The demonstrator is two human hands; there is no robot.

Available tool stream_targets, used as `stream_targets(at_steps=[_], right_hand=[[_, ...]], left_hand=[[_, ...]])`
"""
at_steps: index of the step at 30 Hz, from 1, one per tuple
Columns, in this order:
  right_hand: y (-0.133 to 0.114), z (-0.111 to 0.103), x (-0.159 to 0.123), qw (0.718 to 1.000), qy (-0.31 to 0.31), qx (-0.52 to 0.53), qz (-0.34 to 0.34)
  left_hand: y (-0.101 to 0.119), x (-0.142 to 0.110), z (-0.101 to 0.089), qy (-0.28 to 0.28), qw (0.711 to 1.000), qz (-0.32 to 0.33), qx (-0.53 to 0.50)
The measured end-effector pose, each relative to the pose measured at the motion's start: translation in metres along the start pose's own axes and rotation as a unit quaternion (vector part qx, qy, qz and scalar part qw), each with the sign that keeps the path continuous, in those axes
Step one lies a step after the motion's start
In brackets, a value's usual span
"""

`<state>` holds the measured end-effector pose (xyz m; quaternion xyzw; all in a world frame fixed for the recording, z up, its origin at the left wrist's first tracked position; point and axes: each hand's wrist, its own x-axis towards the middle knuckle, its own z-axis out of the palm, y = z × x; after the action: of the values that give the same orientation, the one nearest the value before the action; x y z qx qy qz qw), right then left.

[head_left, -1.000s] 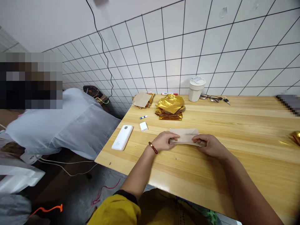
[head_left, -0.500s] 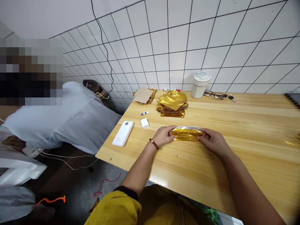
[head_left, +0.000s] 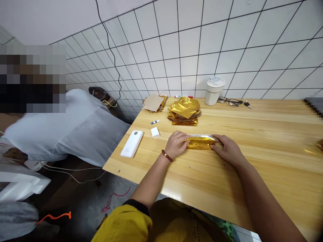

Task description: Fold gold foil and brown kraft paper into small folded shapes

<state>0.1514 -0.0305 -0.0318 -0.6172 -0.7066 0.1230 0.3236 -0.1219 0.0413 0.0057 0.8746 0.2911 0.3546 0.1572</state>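
Left hand (head_left: 176, 144), mine: pinching the left end of one folded gold foil strip (head_left: 201, 142); right hand (head_left: 229, 150): pinching the right end. Place: over the desk (head_left: 272, 134), on my side of the gold sheet stack (head_left: 184, 111). Risk, I judge: uneven pull could skew the folds or tear it. Left of the stack, nearer me: white power bank (head_left: 132, 144), marks too small to read. Right of the stack: lidded cup (head_left: 214, 92), no legible writing.
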Motion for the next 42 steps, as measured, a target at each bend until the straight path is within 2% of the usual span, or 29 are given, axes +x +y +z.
stream_targets(at_steps=[4, 7, 10, 14, 18, 23, 25, 28, 30, 33, 42], right_hand=[[0.000, 0.001, 0.000, 1.000, 0.008, 0.004, -0.002], [0.000, 0.002, 0.001, 1.000, 0.017, 0.004, 0.002], [0.000, 0.003, 0.001, 0.999, 0.028, 0.006, 0.014], [-0.007, 0.002, 0.000, 0.996, 0.079, 0.000, 0.038], [-0.013, 0.001, -0.001, 0.990, 0.139, 0.000, 0.023], [-0.005, 0.008, 0.001, 0.993, 0.108, -0.051, 0.021], [-0.002, 0.011, 0.001, 0.993, 0.091, -0.065, 0.024], [0.002, 0.013, 0.001, 0.994, 0.078, -0.067, 0.026], [0.002, 0.013, 0.001, 0.995, 0.073, -0.067, 0.023], [0.002, 0.012, 0.001, 0.995, 0.069, -0.067, 0.018], [0.001, 0.012, 0.001, 0.996, 0.076, -0.049, 0.025]], left_hand=[[0.008, -0.001, 0.009, -0.108, 0.991, 0.073, -0.013], [0.008, -0.002, 0.014, -0.165, 0.984, 0.065, 0.000], [0.007, -0.002, 0.015, -0.180, 0.982, 0.050, 0.009], [0.006, -0.001, 0.016, -0.174, 0.984, 0.047, 0.007], [0.006, 0.000, 0.016, -0.173, 0.984, 0.038, -0.002], [0.006, 0.000, 0.018, -0.164, 0.986, 0.038, 0.000], [0.005, -0.001, 0.019, -0.142, 0.989, 0.025, 0.017], [0.001, -0.002, 0.019, -0.076, 0.994, -0.043, 0.063], [-0.002, -0.003, 0.019, -0.052, 0.991, -0.095, 0.083], [-0.005, -0.003, 0.018, -0.053, 0.987, -0.126, 0.081], [-0.005, -0.002, 0.021, -0.039, 0.987, -0.146, 0.056]])
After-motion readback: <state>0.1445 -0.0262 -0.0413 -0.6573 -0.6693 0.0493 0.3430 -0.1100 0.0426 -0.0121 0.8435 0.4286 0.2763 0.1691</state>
